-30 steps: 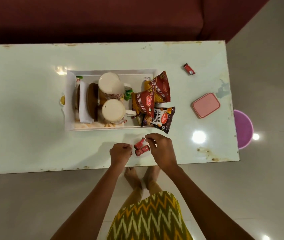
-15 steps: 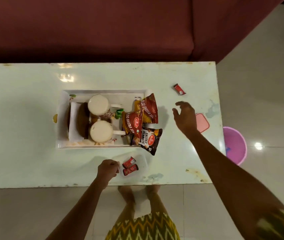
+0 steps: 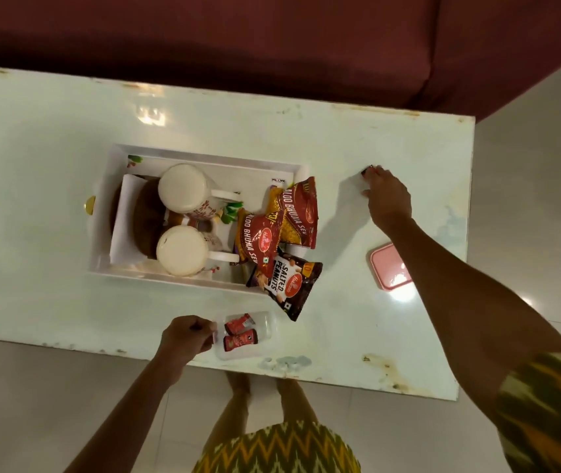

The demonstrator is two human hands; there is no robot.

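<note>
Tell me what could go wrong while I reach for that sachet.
The right hand only touches the sachet with fingertips, so it may slide away. The container, held by the left hand, sits at the table edge and could tip off. The forearm crosses over the lid and might knock it.

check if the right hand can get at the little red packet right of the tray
Likely yes: the right hand has its fingertips on the red packet, which lies alone on bare table; the tray and pink lid sit clear of it.
</note>
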